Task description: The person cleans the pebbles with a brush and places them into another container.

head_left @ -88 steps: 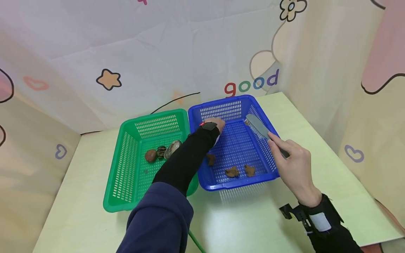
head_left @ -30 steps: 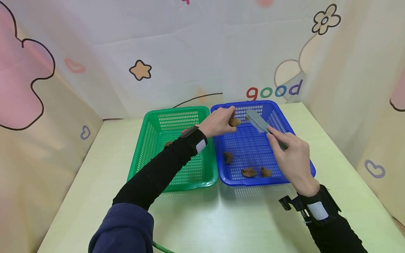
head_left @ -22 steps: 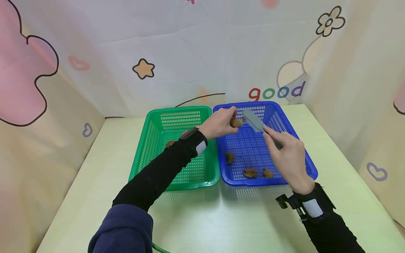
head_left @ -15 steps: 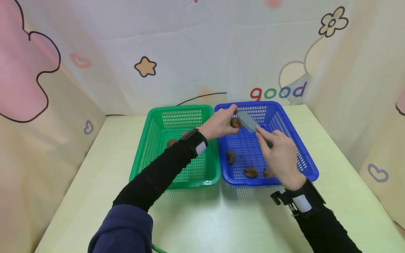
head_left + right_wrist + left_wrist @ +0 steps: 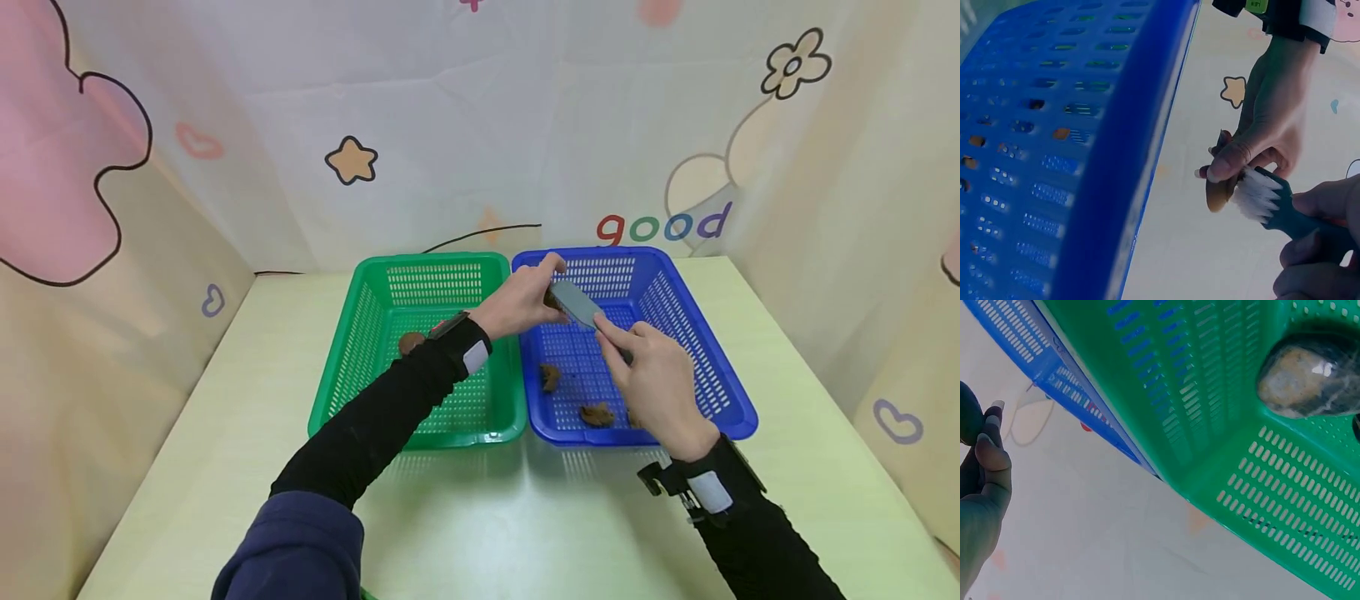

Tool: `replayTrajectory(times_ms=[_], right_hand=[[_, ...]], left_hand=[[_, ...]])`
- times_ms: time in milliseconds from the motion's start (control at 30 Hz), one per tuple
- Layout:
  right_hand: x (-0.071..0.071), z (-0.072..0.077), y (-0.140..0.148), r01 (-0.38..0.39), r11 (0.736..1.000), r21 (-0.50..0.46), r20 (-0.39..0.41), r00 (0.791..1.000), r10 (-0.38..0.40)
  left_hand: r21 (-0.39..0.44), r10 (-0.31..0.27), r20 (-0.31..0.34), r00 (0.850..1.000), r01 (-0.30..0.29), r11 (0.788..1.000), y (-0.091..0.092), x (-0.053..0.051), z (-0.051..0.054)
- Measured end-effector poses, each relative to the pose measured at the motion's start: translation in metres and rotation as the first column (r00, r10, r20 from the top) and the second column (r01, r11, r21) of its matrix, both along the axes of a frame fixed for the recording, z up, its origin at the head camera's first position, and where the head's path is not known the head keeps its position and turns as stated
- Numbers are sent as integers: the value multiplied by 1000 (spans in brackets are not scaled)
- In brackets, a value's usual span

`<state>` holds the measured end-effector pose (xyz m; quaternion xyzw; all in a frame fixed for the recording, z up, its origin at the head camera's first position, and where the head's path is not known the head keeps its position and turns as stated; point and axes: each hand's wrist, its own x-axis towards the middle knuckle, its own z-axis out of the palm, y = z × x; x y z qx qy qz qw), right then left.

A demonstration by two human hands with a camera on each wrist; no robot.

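Observation:
My left hand [image 5: 517, 302] pinches a smooth brown stone [image 5: 1216, 195] above the blue basket [image 5: 652, 435]. My right hand [image 5: 660, 383] grips a small grey-green brush [image 5: 576, 303] by its handle. In the right wrist view the brush's white bristles [image 5: 1257, 195] lie against the stone. From the head view the brush head hides most of the stone. Beside the blue basket stands a green basket [image 5: 450, 440], where a reddish-brown round stone [image 5: 411, 342] shows past my left forearm. The left wrist view shows a large dark stone with a pale patch [image 5: 1294, 381] in the green basket.
Brown, mud-like lumps [image 5: 597, 414] lie in the blue basket near its front and left sides. The two baskets stand side by side on a pale table [image 5: 480, 533]. A printed curtain [image 5: 450, 125] hangs close behind them.
My left hand came up from inside the blue basket with the stone. Since then my right hand has moved left and brought the brush onto it. The camera view has shifted slightly.

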<state>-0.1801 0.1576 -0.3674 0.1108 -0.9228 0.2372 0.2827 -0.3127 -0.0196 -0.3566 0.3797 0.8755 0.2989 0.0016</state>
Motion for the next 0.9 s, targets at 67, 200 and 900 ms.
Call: replayTrajectory(times_ms=[67, 200, 900], right_hand=[[1, 0, 1, 12, 1000, 2, -7, 1000, -12], [-3, -3, 0, 37, 999, 14, -35, 999, -36], [-6, -11, 0, -6, 999, 34, -53, 999, 8]], left_hand=[[26, 5, 12, 1000, -6, 1000, -2, 0, 0], [8, -7, 1, 1000, 7, 1000, -4, 0, -1], [23, 19, -12, 1000, -19, 1000, -17, 0, -12]])
